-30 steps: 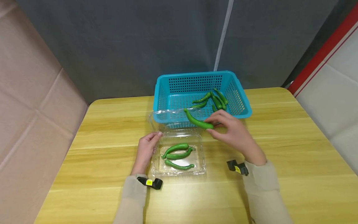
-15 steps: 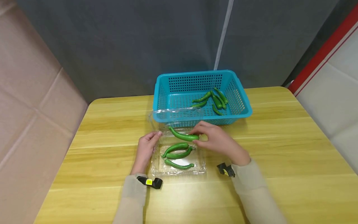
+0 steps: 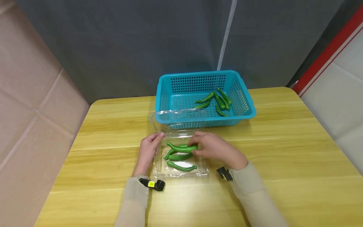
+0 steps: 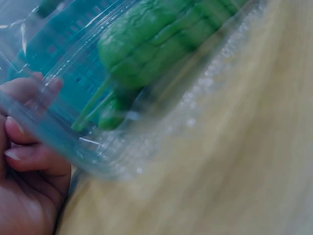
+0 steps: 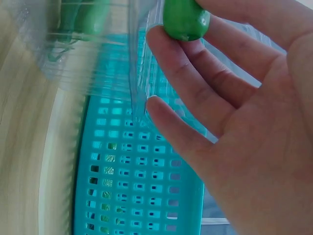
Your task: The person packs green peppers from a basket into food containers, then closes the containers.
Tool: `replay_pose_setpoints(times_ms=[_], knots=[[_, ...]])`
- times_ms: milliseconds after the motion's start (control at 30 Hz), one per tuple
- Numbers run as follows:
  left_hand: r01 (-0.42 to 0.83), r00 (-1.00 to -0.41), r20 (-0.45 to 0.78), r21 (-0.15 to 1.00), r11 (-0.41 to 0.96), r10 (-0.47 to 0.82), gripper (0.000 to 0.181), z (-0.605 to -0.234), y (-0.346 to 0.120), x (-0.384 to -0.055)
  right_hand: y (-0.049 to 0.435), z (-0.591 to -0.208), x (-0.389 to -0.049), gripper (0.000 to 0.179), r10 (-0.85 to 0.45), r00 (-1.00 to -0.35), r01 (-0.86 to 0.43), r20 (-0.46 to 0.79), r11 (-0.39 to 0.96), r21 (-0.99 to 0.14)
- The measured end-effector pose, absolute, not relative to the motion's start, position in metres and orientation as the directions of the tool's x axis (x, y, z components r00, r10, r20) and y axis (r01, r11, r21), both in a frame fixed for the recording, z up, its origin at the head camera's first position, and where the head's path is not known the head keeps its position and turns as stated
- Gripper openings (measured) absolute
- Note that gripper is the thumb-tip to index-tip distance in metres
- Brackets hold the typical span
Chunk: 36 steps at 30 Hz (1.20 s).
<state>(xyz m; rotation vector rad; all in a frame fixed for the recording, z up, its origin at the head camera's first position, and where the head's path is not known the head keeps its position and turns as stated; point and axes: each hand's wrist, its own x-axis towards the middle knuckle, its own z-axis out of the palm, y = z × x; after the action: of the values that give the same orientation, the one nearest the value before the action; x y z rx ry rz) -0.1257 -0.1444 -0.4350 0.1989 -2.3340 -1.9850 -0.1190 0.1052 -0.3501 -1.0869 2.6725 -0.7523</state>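
My right hand (image 3: 214, 146) pinches one end of a curved green chili pepper (image 3: 181, 148) above the clear plastic clamshell box (image 3: 202, 170). In the right wrist view that pepper's blunt end (image 5: 186, 22) shows between thumb and fingers. Beneath it, partly covered, two peppers lie together in the box, and another green pepper (image 3: 181, 167) lies nearer the front. My left hand (image 3: 148, 148) grips the box's back left corner; the left wrist view shows its fingers (image 4: 36, 156) at the clear plastic wall. The box's lid (image 3: 181, 116) stands raised at the back.
Behind the box, a turquoise plastic basket (image 3: 246, 115) holds several green peppers (image 3: 219, 101) toward its right side. The raised lid overlaps the basket's front rim in the head view. Everything stands on a wooden table (image 3: 289, 151) with a dark grey partition (image 3: 127, 47) behind it.
My right hand has carried the pepper left and toward me, from beside the basket's front rim to over the peppers in the box. The left hand has stayed at the box's corner.
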Motion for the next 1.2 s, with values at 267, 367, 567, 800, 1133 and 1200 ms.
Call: replay_pose_setpoints(times_ms=[267,367,567,800,1133,1200], knots=[[-0.055,-0.989,-0.031,0.985,0.164,-0.146,0.04,-0.435,-0.145,-0.126,0.101,-0.347,-0.114,0.02,-0.699,-0.715,-0.627,0.031,0.621,-0.47],[-0.068,-0.99,-0.047,0.985,0.156,-0.137,0.039,-0.431,-0.144,-0.126,0.101,-0.347,-0.113,0.02,-0.702,-0.711,-0.636,0.038,0.618,-0.461],[-0.076,-0.992,-0.061,0.988,0.131,-0.111,0.032,-0.412,-0.14,-0.119,0.098,-0.349,-0.112,0.016,-0.721,-0.693,-0.645,-0.002,0.62,-0.447],[-0.082,-0.991,-0.064,0.986,0.146,-0.12,0.032,-0.404,-0.137,-0.115,0.093,-0.352,-0.109,0.014,-0.727,-0.682,-0.632,-0.081,0.642,-0.435],[-0.081,-0.989,-0.062,0.986,0.144,-0.13,0.037,-0.428,-0.144,-0.125,0.087,-0.358,-0.108,0.016,-0.729,-0.676,-0.657,-0.105,0.661,-0.363],[-0.071,-0.989,-0.049,0.985,0.158,-0.139,0.038,-0.432,-0.144,-0.126,0.086,-0.359,-0.107,0.016,-0.725,-0.681,-0.657,-0.108,0.669,-0.348]])
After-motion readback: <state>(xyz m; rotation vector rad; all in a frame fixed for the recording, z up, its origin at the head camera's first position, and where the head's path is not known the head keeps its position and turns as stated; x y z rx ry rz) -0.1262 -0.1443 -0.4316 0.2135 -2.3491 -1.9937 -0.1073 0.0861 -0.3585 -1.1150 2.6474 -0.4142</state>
